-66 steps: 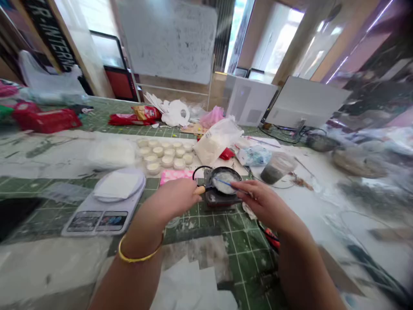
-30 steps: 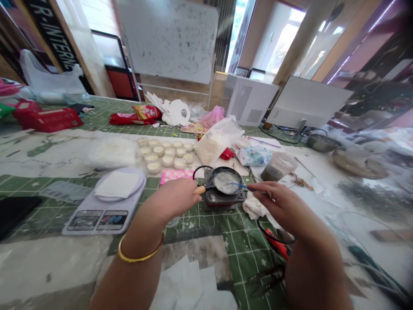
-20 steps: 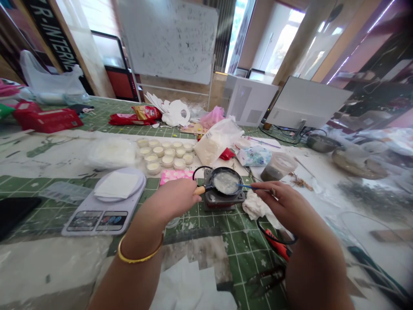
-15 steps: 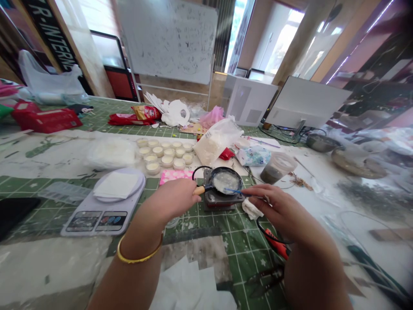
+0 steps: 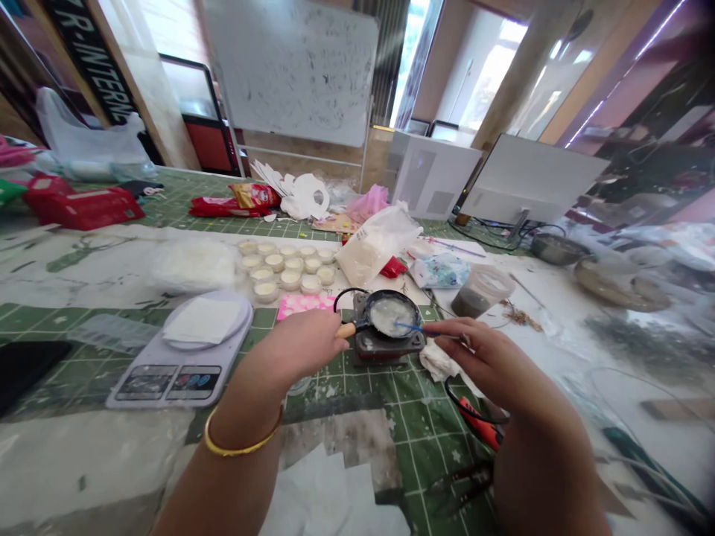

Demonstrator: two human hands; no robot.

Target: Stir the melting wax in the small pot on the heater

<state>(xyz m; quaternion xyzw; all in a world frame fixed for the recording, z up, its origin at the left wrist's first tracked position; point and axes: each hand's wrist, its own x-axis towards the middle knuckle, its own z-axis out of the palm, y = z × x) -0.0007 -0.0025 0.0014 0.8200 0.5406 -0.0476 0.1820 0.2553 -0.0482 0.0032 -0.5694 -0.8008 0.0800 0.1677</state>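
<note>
A small black pan (image 5: 391,313) of pale, milky liquid sits on a little dark burner (image 5: 385,346). My left hand (image 5: 304,342) grips the pan's wooden handle (image 5: 345,329). A thin blue stick (image 5: 410,327) is pinched in my right hand (image 5: 477,353), its tip dipped in the liquid. A crumpled white tissue (image 5: 439,361) lies just under my right hand.
A white kitchen scale (image 5: 184,350) with paper on it stands to the left. Several small filled cups (image 5: 284,268) sit behind it, beside a bag of white flakes (image 5: 374,242). A clear tub (image 5: 480,290), red-handled pliers (image 5: 477,420), scissors (image 5: 455,480) and cables lie to the right.
My right hand has moved the blue stick around inside the pan, swinging out to the right and back. My left hand has kept hold of the handle.
</note>
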